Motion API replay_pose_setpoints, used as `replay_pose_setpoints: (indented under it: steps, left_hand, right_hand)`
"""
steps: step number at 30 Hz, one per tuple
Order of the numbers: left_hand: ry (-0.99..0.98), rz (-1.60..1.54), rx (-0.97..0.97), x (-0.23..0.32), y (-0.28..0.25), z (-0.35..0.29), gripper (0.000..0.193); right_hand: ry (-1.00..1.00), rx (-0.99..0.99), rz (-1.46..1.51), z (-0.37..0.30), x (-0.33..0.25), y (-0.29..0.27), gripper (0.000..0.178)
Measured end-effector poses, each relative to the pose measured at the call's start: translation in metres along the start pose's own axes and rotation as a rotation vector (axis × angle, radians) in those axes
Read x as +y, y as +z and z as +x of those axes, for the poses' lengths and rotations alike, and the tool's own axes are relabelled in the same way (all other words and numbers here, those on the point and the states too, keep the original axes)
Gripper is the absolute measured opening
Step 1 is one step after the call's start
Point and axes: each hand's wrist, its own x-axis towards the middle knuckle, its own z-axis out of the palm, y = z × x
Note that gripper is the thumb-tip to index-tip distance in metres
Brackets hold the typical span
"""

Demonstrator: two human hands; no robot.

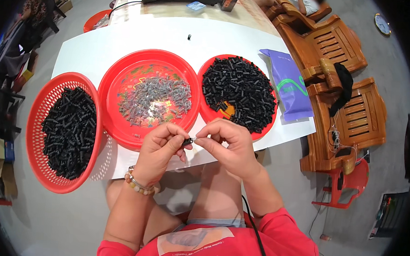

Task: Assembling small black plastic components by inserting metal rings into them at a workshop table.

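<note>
Over the table's near edge my two hands meet, fingertips almost touching. My left hand, with a beaded bracelet at the wrist, pinches a small black cylindrical part. At that part's right end, my right hand pinches a tiny shiny piece, mostly hidden by the fingers. Just beyond my hands, a red round tray holds many small clear or silvery pieces. To its right, a red tray is heaped with black tubular parts. On the left, a red perforated basket holds longer black parts.
A purple package lies right of the trays on the white table covering. One loose black part sits toward the back. Wooden chairs and a red plastic stool stand right. Another person sits at the far right.
</note>
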Motion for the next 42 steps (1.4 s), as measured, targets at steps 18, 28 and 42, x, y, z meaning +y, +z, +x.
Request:
replay_pose_setpoints:
  steps: [18,28,42]
  left_hand:
    - [-0.226,0.015,-0.065,-0.007,0.006,-0.002,0.01]
    - [-0.125,-0.154,0.059,-0.018,0.008,0.002,0.018]
    - [-0.051,-0.554,0.121,-0.005,-0.002,0.001,0.018]
  right_hand:
    - [-0.089,0.125,-0.054,-0.037,0.017,0.011,0.01]
    - [-0.159,0.265,-0.327,-0.043,0.004,0.029,0.026]
    - [-0.032,0.34,-0.56,0.005,0.044,-0.027,0.016]
